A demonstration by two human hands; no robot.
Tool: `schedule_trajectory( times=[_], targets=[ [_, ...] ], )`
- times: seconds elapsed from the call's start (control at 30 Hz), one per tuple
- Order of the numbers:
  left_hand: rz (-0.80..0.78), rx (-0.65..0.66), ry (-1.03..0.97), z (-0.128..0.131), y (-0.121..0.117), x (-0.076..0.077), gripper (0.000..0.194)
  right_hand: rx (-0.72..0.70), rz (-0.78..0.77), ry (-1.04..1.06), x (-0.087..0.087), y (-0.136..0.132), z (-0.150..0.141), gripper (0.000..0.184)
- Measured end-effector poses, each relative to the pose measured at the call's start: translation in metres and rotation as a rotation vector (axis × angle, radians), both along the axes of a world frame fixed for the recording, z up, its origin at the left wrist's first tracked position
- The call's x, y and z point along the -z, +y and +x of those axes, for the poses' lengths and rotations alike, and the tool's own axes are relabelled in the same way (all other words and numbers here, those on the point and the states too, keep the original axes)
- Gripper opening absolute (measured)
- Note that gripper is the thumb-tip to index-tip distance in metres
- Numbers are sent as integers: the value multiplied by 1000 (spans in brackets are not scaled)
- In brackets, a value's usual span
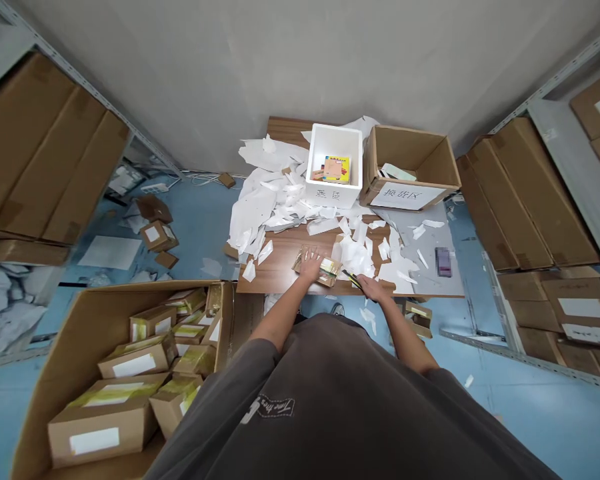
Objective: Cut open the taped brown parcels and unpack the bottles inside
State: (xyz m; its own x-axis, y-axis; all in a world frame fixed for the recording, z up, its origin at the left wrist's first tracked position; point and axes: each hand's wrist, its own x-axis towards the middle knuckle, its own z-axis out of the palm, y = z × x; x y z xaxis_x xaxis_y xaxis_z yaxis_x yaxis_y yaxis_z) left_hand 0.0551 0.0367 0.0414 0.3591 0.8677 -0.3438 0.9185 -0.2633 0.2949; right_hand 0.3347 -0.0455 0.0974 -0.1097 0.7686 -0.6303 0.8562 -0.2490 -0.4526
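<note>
My left hand [311, 266] lies flat with fingers spread on a small brown parcel [325, 269] wrapped in yellowish tape, at the near edge of a low wooden table [280, 257]. My right hand [371, 288] is closed round a yellow-and-black utility knife [353, 278] whose tip points at the parcel's right side. White paper scraps [275, 200] cover much of the tabletop around both hands.
A white foam box [334, 193] with colourful items and an open cardboard box [410, 193] with a paper label stand at the table's far side. A dark phone [443, 261] lies at right. A large carton [70, 347] of taped parcels sits lower left. Shelves with boxes flank both sides.
</note>
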Motion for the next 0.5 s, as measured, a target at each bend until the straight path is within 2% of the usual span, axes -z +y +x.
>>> schedule_trajectory(
  times=[0.13,0.2,0.33,0.5],
  targets=[
    [-15,32,13,-1,13,12,79,22,62,36,7,-11,-16,39],
    [-2,57,20,0,16,17,73,10,88,25,10,-13,-21,39],
    [44,84,37,-1,11,24,69,-57,100,-124,12,-12,-24,44],
    [88,72,5,-4,2,25,65,-190,139,-254,13,-2,-37,48]
  ],
)
